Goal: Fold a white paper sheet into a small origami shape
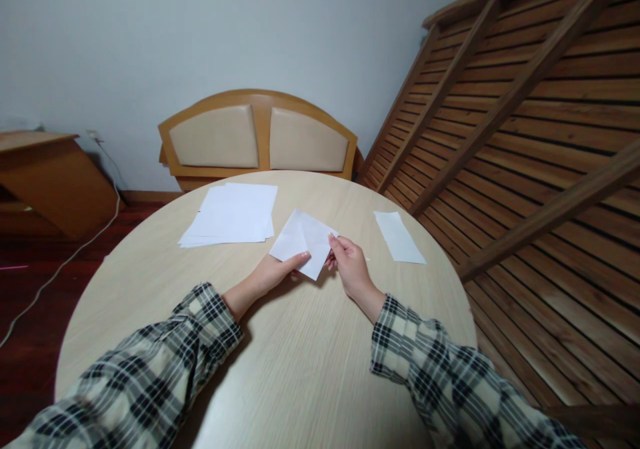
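Note:
A folded white sheet of paper [305, 235] is held up over the round table [295, 342], with fold lines showing across its face. My left hand [273, 272] grips its lower left edge, thumb on top and fingers underneath. At the right corner, my right hand [350, 265] pinches the paper between thumb and fingertips. Part of the fingers of both hands is hidden behind the sheet.
A loose stack of white paper [230, 215] lies at the table's back left. On the right lies a narrow paper strip [399, 237]. Beyond stand a padded headboard [260, 135] and a leaning slatted wooden frame [525, 142]. A cable [65, 265] runs along the floor at left.

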